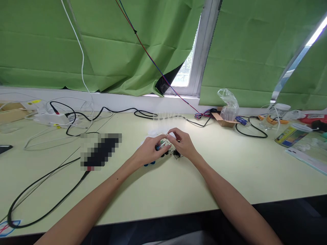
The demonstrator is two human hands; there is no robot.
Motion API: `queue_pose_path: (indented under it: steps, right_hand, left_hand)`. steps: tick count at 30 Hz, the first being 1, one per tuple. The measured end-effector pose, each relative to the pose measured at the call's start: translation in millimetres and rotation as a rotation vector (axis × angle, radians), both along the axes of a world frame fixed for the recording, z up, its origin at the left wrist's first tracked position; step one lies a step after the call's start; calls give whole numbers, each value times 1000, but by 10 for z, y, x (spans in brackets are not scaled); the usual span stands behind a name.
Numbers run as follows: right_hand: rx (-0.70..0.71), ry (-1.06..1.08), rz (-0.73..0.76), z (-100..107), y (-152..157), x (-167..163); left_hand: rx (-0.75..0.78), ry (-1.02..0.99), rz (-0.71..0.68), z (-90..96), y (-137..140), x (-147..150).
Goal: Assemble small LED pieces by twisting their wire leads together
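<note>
My left hand (pixel 150 149) is closed round a small clear container (pixel 163 144) with something coloured inside. My right hand (pixel 183 144) meets it from the other side, its fingers pinching a white cap (pixel 172 135) at the container's top. Whether the cap is seated or apart cannot be made out. Below the hands lie several small blue pieces (pixel 150 164) and black pieces (pixel 176 153), partly hidden by the fingers. Just beyond the hands, a row of clear upright tubes (pixel 168 116) stands on the table, with whitish pieces (pixel 157 131) in front of it.
A black device, blurred out (pixel 102 151), lies left with a looped black cable (pixel 46 216). A white power strip (pixel 52 118) sits at the back left. At the back right are a small cardboard box (pixel 224 121) with a plastic bag (pixel 228 102) and a labelled jar (pixel 292 134).
</note>
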State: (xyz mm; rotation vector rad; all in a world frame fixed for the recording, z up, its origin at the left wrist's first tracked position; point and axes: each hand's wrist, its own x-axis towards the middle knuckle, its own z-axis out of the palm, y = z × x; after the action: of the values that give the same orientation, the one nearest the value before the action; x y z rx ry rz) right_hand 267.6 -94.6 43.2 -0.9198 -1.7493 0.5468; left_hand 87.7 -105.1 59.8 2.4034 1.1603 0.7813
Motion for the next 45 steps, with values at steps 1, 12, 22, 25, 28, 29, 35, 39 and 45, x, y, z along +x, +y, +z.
queue_pose_path:
  steps: [1, 12, 22, 25, 28, 29, 35, 39, 45]
  right_hand:
    - [2, -17, -3, -5, -1, 0]
    - [0, -41, -46, -114, -9, -73]
    - [135, -64, -143, -194, 16, -109]
    - [166, -64, -149, -218, 26, -112]
    - [205, -80, -168, -237, 43, -111]
    - [220, -88, -175, -242, 50, -109]
    - [301, -151, -177, -258, 79, -97]
    - [328, -171, -195, -277, 91, -101]
    - [352, -196, -241, -313, 112, -110]
  left_hand:
    - [17, 14, -5, -4, 4, -2]
    - [94, 123, -11, -36, 15, -28]
    - [132, 224, -8, -48, 29, -32]
    - [155, 246, -25, -67, 39, -40]
    - [170, 259, -33, -86, 50, -48]
    - [172, 264, -34, -91, 53, -50]
    - [185, 297, -35, -86, 66, -47]
    - [190, 322, -26, -80, 60, -42]
    - [224, 353, -14, -104, 59, -42]
